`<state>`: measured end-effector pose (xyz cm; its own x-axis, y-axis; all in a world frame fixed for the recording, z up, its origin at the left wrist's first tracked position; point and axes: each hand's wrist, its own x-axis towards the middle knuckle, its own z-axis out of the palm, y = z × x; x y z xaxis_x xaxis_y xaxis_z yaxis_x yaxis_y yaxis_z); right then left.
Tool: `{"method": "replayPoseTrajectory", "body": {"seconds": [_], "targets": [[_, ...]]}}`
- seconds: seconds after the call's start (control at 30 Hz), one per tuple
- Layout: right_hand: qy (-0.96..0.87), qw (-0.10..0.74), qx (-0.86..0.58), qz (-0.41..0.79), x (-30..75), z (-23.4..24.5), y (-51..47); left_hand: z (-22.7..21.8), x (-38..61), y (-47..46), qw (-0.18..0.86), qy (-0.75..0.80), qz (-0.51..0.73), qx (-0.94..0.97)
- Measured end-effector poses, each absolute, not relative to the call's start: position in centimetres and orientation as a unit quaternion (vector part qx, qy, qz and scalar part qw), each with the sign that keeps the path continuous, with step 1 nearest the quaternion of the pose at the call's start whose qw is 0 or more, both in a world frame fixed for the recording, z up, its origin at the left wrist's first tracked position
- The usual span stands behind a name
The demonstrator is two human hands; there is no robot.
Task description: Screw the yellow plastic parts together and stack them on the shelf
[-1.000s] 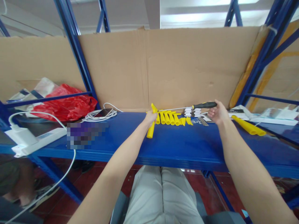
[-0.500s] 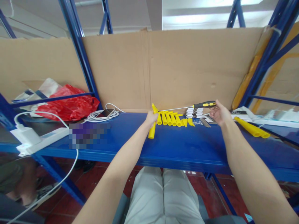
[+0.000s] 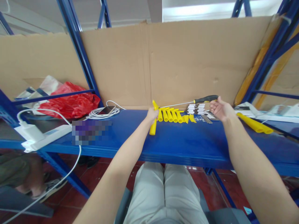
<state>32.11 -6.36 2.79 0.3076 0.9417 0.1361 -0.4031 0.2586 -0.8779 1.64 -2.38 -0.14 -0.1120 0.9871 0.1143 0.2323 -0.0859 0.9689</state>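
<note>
Two holds | left hand point(image 3: 153, 114), curled: yellow handle point(image 3: 153, 128) | right hand point(image 3: 221, 109), loose: screwdriver point(image 3: 201, 100)

The blue counter point(image 3: 187, 141) looks like smooth, shiny metal. On the counter, the yellow pieces point(image 3: 170, 116) look like smooth plastic. Above the counter, the screwdriver point(image 3: 192, 102) has a shiny metal rod point(image 3: 175, 105) and a black plastic handle point(image 3: 205, 99). Behind the counter is dull brown cardboard point(image 3: 187, 62). At the counter's left end is a crinkly, shiny red plastic bag point(image 3: 70, 101).
</note>
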Motion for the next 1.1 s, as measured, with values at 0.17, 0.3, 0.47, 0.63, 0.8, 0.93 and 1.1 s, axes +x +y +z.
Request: {"method": "replayPoseTrajectory", "body": {"seconds": [0.17,0.3,0.47,0.63,0.8,0.93,1.1], "targets": [[-0.373,0.711,-0.373,0.465,32.7,2.4,-5.7,-0.2,1.6,-2.3,0.382,0.561,0.491,0.547],[-0.341,0.707,-0.385,0.484,32.9,2.4,-5.7,-0.2,1.8,-2.3,0.369,0.566,0.488,0.552],[-0.316,0.722,-0.370,0.492,32.3,2.8,-6.4,-0.1,1.8,-2.3,0.359,0.567,0.485,0.561],[-0.333,0.722,-0.382,0.471,31.8,3.0,-6.7,-0.2,1.7,-2.1,0.349,0.573,0.478,0.566],[-0.331,0.730,-0.382,0.459,31.6,3.0,-6.8,-0.4,1.7,-1.8,0.354,0.560,0.487,0.570],[-0.295,0.740,-0.390,0.461,30.7,3.6,-7.5,-0.6,1.8,-1.6,0.355,0.556,0.486,0.573],[-0.305,0.737,-0.394,0.457,30.5,3.6,-7.5,-0.6,1.8,-1.7,0.352,0.556,0.489,0.573]]}}
